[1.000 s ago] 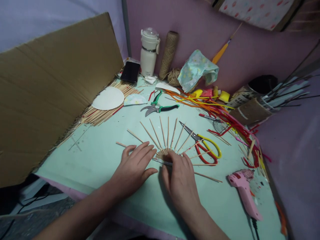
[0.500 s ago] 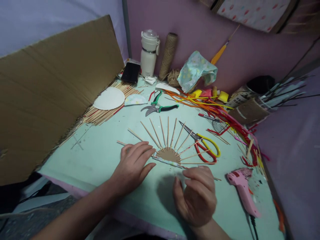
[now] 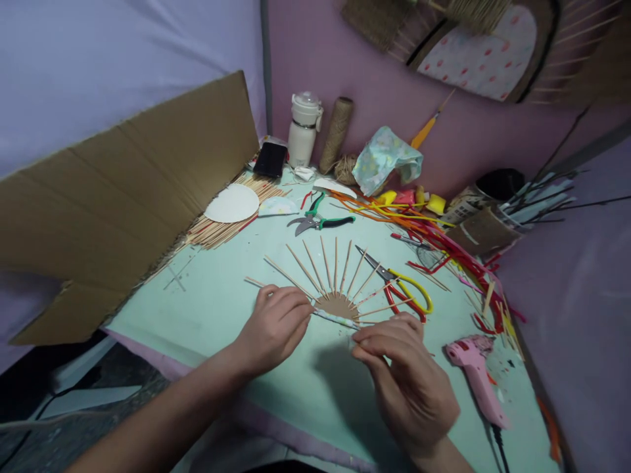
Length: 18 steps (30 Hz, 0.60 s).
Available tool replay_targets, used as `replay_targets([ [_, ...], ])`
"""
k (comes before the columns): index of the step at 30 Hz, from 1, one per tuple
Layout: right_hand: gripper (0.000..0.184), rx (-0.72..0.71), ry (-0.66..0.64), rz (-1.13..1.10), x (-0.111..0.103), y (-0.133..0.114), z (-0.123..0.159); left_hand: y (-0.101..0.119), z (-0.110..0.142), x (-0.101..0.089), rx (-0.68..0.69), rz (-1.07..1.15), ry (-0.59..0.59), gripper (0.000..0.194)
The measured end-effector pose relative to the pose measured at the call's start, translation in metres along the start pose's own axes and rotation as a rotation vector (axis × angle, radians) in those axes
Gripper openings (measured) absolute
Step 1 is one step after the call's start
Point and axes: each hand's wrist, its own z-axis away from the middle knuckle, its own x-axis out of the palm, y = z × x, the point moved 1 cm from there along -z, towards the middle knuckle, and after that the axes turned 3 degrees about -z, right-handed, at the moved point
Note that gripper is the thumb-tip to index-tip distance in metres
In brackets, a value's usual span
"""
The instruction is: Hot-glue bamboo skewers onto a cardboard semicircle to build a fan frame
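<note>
A fan of thin wooden sticks (image 3: 335, 269) radiates from a brown cardboard half-disc (image 3: 338, 306) on the pale green table (image 3: 217, 309). A patterned strip (image 3: 338, 319) runs along the half-disc's straight edge. My left hand (image 3: 274, 324) rests on the left end of the fan, its fingers curled down over the strip and the leftmost stick. My right hand (image 3: 404, 371) hovers just right of the half-disc, fingers pinched together at the strip's right end; what they pinch is too small to make out.
Red and yellow scissors (image 3: 401, 292) lie right of the fan, a pink glue gun (image 3: 476, 374) at the near right. Green pruners (image 3: 318, 222), a stick bundle with a white disc (image 3: 231, 203), a bottle (image 3: 303, 130), twine (image 3: 336, 135) and coloured strips (image 3: 444, 243) fill the back. Cardboard sheet (image 3: 123, 197) stands left.
My right hand lifted off the half-disc, drew back to the right and closed into a pinch. My left hand's fingers curled in. The view tilted upward, showing more wall.
</note>
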Motion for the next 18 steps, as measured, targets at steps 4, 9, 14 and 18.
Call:
replay_targets([
  [4, 0.01, -0.057, -0.138, 0.055, -0.007, -0.002, -0.019, 0.001, 0.0, 0.0, 0.057, 0.019, -0.027, 0.018],
  [9, 0.014, -0.033, -0.178, 0.143, 0.02, 0.034, -0.022, -0.001, 0.001, -0.002, -0.037, -0.028, 0.042, 0.014],
  [14, 0.016, -0.018, -0.182, 0.256, 0.034, 0.049, -0.012, -0.007, 0.003, 0.0, -0.213, -0.128, -0.008, 0.032],
  [18, 0.02, -0.052, -0.243, 0.25, 0.036, 0.045, -0.009, -0.009, 0.005, 0.006, -0.23, -0.107, -0.144, 0.049],
])
